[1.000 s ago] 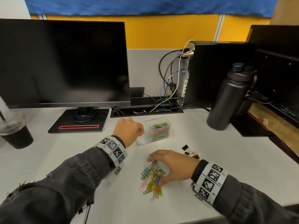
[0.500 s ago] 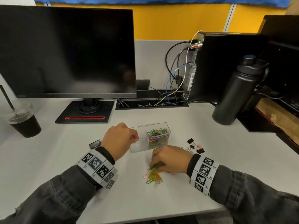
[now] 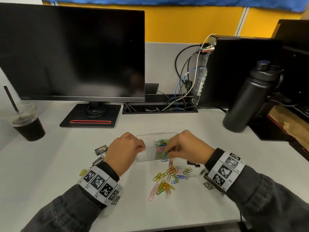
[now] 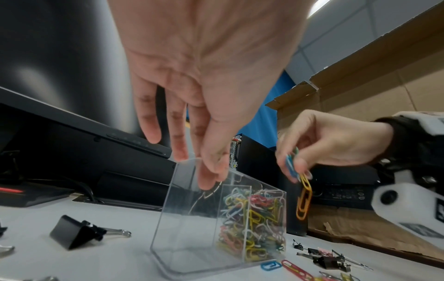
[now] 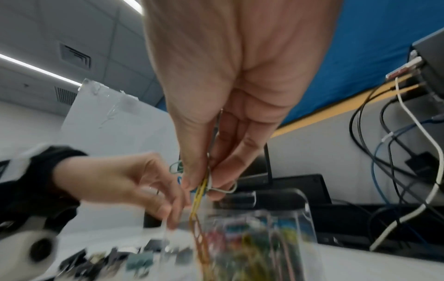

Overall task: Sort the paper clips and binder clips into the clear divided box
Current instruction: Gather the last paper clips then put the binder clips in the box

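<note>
The clear divided box (image 3: 150,154) stands mid-table; its right compartment is packed with coloured paper clips (image 3: 161,144), and its left one shows none. My left hand (image 3: 143,147) pinches the box's left wall (image 4: 192,218) at the rim. My right hand (image 3: 168,154) pinches a few paper clips (image 4: 291,167) just above the box's right compartment, with an orange clip (image 4: 304,199) dangling from them. In the right wrist view the same pinch (image 5: 204,184) hangs over the blurred box (image 5: 264,237). Loose paper clips (image 3: 167,179) lie in front of the box.
Black binder clips (image 3: 100,149) lie left of the box, smaller ones (image 4: 324,258) to its right, partly under my right wrist. A monitor (image 3: 71,52) stands behind. An iced drink (image 3: 27,124) is far left, a black bottle (image 3: 247,97) far right.
My right hand has lifted from the pile with a few clips and moved up to the box's right compartment. My left hand has stayed at the box's left wall.
</note>
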Motion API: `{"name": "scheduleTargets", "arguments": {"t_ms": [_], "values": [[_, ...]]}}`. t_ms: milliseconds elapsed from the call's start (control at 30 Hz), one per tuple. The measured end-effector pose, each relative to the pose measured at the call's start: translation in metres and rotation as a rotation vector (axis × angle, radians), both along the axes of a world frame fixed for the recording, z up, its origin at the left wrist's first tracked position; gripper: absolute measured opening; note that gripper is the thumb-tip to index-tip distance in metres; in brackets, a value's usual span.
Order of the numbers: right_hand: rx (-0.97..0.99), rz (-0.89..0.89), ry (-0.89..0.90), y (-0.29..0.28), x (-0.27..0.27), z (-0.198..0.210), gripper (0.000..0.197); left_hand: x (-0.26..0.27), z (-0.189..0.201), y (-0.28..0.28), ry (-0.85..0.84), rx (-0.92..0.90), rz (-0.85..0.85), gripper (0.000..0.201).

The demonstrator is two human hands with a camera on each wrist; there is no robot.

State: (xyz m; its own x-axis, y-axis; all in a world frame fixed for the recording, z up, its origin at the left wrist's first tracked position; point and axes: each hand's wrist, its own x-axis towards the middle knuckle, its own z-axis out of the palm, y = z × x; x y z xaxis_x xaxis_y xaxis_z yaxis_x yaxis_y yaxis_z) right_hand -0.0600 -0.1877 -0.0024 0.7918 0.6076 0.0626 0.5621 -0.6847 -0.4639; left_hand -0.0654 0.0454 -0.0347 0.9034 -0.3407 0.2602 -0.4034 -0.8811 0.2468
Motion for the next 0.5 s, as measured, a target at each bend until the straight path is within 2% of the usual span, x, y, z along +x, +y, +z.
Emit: {"name": "scheduleTargets", "arguments": {"t_ms": [133, 233, 333, 500], "values": [[0.045, -0.014, -0.143, 0.001, 0.016, 0.029, 0.016, 0.000, 0.001, -0.001, 0.020, 0.002, 0.014, 0.018], [0.021, 0.004, -0.223, 0.005, 0.028, 0.036, 0.017, 0.000, 0.002, -0.002, 0.036, 0.006, 0.032, 0.016], [-0.076, 0.014, -0.253, 0.010, 0.035, 0.028, 0.019, 0.001, 0.002, -0.002, 0.057, 0.020, 0.045, 0.015], [-0.214, -0.010, -0.205, 0.008, 0.034, 0.008, 0.024, 0.002, 0.001, -0.002, 0.048, 0.021, 0.044, 0.015]]}}
